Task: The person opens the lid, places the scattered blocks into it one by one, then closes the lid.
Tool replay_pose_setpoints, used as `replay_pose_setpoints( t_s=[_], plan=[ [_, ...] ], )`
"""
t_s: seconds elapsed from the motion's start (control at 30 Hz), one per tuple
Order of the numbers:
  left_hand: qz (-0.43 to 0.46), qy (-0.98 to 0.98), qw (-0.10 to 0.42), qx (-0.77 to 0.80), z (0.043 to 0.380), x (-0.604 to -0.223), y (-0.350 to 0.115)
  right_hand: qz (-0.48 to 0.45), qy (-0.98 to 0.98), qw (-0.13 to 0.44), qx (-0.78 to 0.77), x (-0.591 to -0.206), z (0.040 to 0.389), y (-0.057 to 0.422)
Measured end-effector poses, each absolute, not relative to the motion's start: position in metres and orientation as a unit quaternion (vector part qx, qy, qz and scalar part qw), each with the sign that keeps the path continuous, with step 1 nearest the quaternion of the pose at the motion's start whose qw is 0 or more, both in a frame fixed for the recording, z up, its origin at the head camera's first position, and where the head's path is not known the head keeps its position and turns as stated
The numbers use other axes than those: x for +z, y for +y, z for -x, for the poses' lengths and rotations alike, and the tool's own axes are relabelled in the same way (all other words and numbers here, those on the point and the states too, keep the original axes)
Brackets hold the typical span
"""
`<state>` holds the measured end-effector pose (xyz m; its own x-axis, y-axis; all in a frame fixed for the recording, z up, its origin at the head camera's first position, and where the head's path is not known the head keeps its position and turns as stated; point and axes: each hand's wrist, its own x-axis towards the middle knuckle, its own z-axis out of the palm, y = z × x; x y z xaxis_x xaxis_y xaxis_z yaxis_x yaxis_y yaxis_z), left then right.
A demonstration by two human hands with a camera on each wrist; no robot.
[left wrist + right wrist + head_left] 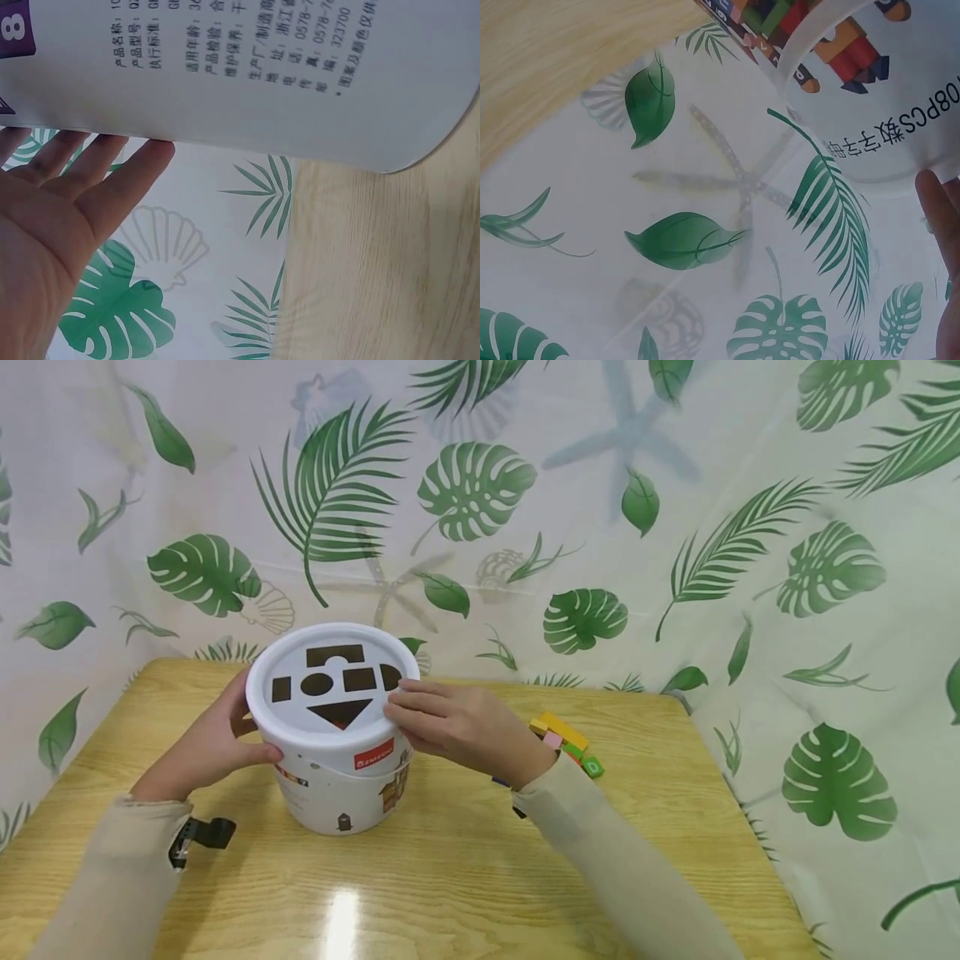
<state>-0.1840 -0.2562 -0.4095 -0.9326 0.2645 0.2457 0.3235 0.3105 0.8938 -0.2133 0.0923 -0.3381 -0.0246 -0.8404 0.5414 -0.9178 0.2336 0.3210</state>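
Note:
A white toy bucket (322, 793) with a printed side and a carrying handle stands upright on the left of the table. Its white lid (288, 714) has several cut-out shapes, and a bit of red shows through the triangular one. My left hand (206, 747) holds the bucket near the top, thumb at the front and fingers round the far side. In the left wrist view those fingers (112, 180) press on the wall by the printed text. My right hand (465, 727) grips the right edge of the lid with bent fingers; its thumb is hidden in the head view.
Several coloured blocks (558, 728), including a green block marked D (592, 767), lie in a small heap behind my right wrist, which partly hides them. The wooden table (450, 877) ends at a leaf-patterned cloth (495, 610) behind and to the right.

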Motion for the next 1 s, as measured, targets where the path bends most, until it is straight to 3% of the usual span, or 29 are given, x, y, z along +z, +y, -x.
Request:
replay_pose_setpoints(
  t_s=[0.27,0.73,1.0],
  plan=[
    [0.172,-0.822,0.04,-0.542,0.184,-0.41,-0.258,-0.605,-0.712,0.354,0.038,-0.341,0.211,0.085],
    [0.173,-0.821,0.032,-0.542,0.186,-0.412,-0.261,-0.599,-0.698,0.374,0.117,-0.334,0.214,0.085],
    [0.189,-0.814,0.032,-0.548,0.189,-0.412,-0.261,-0.567,-0.694,0.414,0.156,-0.334,0.215,0.092]
  ],
)
